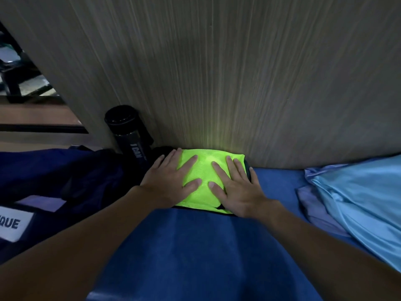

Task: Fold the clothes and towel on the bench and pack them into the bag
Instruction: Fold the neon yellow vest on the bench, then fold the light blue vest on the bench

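Your left grip (171,181) and right grip (236,187) are both spread flat, fingers straight, pressing down on the folded neon green garment (204,168). It lies on the blue desk (195,257), far edge against the wall panel (217,72), near edge toward you; it looks roughly square, so I can't call the long axis. The navy bag (54,170) is just left of it, contents too dark to tell. A black bottle (130,135) leans on the panel by the bag. A light blue cloth (358,203) is at right.
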A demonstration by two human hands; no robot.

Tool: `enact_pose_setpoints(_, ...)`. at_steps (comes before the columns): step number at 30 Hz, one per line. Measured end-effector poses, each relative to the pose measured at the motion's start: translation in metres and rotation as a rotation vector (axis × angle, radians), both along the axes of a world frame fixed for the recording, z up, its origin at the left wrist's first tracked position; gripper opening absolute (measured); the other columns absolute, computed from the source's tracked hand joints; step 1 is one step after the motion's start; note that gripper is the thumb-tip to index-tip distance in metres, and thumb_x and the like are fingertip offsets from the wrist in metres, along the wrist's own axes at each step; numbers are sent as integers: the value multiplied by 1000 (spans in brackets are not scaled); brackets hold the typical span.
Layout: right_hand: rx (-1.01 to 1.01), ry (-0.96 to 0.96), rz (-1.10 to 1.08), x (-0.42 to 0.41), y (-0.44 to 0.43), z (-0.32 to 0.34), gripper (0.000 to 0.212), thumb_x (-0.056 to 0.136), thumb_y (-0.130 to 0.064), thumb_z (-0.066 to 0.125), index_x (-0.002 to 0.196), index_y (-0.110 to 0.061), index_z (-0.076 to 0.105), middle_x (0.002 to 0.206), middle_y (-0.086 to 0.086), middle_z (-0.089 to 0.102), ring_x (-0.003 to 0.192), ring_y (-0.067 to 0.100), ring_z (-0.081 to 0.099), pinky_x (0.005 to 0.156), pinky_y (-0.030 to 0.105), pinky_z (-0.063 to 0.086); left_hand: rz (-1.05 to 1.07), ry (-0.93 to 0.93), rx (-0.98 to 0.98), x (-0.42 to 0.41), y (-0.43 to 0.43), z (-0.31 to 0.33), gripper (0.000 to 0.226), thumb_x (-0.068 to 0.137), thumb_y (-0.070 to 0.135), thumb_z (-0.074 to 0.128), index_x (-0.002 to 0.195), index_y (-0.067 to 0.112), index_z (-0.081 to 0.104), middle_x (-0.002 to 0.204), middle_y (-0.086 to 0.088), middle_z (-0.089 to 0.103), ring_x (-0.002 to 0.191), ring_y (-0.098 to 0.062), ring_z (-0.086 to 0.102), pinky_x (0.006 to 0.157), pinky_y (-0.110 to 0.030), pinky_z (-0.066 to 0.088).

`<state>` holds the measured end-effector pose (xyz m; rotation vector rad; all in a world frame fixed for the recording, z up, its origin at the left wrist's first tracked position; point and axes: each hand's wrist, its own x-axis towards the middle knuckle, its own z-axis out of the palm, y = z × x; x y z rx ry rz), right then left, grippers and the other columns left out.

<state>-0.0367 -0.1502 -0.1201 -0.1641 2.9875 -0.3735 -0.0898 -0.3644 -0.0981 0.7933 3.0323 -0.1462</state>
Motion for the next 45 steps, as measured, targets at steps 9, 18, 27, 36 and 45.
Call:
enact_pose_setpoints(9, 76, 48, -63, 21, 8, 18, 62, 98, -57, -1, 155, -34, -2, 165, 4, -4, 150, 18, -13, 118, 57, -9, 152, 47, -104, 18, 18, 25, 93, 84, 67, -14, 158, 13, 3, 165, -17, -5, 153, -27, -5, 123, -47, 1)
enact_pose_setpoints(18, 242, 362, -341, 105, 132, 27, 41, 89, -43, 35, 101, -18, 66, 95, 4, 65, 95, 27, 61, 87, 45, 42, -156, 232, 63, 67, 133, 58, 67, 90, 47, 12, 127, 17, 59, 127, -13, 60, 123, -34, 50, 107, -53, 34)
enact_pose_setpoints(27, 361, 165, -590, 199, 257, 28, 34, 83, -38, 63, 111, -18, 59, 113, 3, 54, 111, 30, 49, 89, 45, 33, -268, 5, 133, 115, 270, 43, 41, 98, 46, 43, 131, 22, 49, 130, -2, 56, 120, -26, 50, 97, -40, 37)
enact_pose_setpoints(36, 235, 361, -536, 201, 277, 19, 10, 80, -17, 69, 88, -19, 64, 86, 2, 58, 85, 30, 56, 81, 42, 38, -320, -4, 223, 121, 322, 30, 51, 93, 45, 57, 138, 25, 47, 138, 4, 43, 126, -20, 41, 101, -37, 35)
enact_pose_setpoints(45, -67, 657, -466, 215, 266, 100, 8, 91, -5, 51, 98, -6, 55, 71, 9, 60, 66, 38, 52, 62, 35, 25, -241, 55, 505, 127, 325, 49, 10, 92, 20, 60, 94, 17, 70, 98, 1, 67, 97, -26, 61, 84, -39, 41)
